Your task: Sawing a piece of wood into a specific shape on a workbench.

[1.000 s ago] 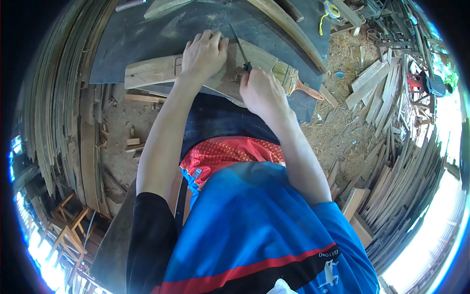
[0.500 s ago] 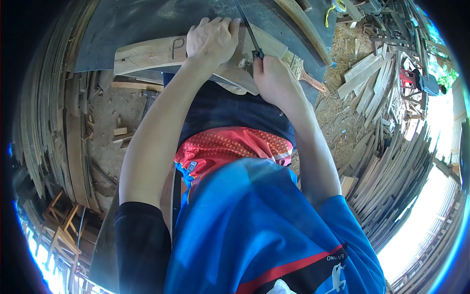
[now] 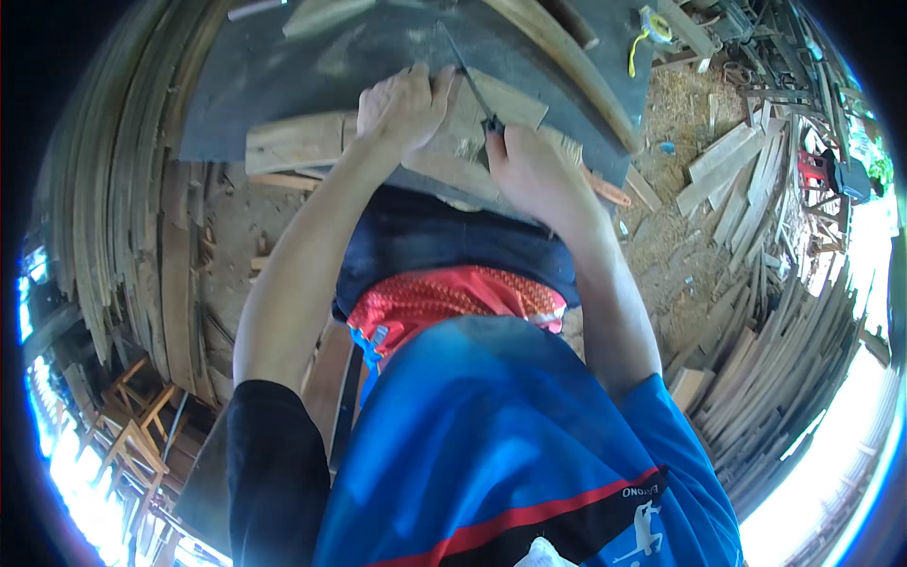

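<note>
The right grip (image 3: 539, 170), a person's bare hand, is closed around the dark handle of a slim-bladed handsaw (image 3: 475, 93), its blade slanting away over pale wood — whether it touches is unclear. The left grip (image 3: 404, 109) lies on the wooden board (image 3: 453, 123), fingers toward the far edge; whether they clasp or merely press cannot be told. The handsaw is probably light, its narrow blade likely springy, making the handle the sensible place to hold. The board looks stiff and the heavier of the two, best steadied well clear of the blade, and unlikely to slip much if as dry as it seems. Pale brown and angular, with a dark line across its left part, it lies along the near side of a dark table (image 3: 246, 85). Beside the right grip, a brush (image 3: 609, 189) shows its wooden handle, partly hidden; farther out rest a long curved timber (image 3: 572, 71) and, near the far right corner, a yellow tape measure (image 3: 654, 26).
</note>
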`<control>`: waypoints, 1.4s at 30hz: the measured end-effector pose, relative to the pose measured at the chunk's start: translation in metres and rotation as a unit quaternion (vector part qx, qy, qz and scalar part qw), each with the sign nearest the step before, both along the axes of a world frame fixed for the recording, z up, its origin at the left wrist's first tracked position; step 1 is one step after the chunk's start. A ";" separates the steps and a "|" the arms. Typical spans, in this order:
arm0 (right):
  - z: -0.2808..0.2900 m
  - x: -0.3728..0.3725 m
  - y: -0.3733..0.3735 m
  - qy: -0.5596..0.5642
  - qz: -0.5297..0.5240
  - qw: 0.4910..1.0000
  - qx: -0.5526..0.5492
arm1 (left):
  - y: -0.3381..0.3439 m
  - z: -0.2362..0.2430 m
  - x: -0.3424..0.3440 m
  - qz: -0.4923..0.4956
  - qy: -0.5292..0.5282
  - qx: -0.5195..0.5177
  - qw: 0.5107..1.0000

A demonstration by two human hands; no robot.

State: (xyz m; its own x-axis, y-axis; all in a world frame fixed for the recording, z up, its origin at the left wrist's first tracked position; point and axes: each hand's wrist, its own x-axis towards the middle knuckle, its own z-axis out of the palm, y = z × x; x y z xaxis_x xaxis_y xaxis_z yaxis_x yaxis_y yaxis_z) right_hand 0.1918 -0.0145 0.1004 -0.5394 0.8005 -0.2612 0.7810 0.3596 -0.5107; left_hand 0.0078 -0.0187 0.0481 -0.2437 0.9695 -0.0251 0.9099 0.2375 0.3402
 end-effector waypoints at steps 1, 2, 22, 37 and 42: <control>0.001 0.002 -0.005 0.009 -0.001 1.000 0.006 | -0.002 0.004 -0.004 0.001 -0.028 -0.032 0.999; 0.003 0.003 -0.010 0.038 -0.012 0.999 0.013 | -0.001 0.010 -0.012 -0.016 0.002 0.028 0.999; -0.037 0.033 0.000 0.332 -0.118 0.935 0.036 | 0.053 0.113 0.007 -0.268 0.220 -0.018 0.938; -0.075 0.013 0.010 0.251 -0.040 0.921 0.295 | 0.093 0.089 0.024 -0.274 0.214 -0.179 0.920; -0.084 -0.010 0.013 0.418 -0.161 0.892 0.060 | 0.100 0.088 0.006 -0.270 0.213 -0.177 0.922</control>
State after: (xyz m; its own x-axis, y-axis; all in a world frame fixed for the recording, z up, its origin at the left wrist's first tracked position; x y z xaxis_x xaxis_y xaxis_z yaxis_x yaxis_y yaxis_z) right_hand 0.1820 -0.0013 0.0168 -0.2420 0.9443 0.2229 0.2182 0.2768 -0.9358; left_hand 0.0138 0.0813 0.1361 0.2119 0.9017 -0.3769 0.9610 -0.2624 -0.0875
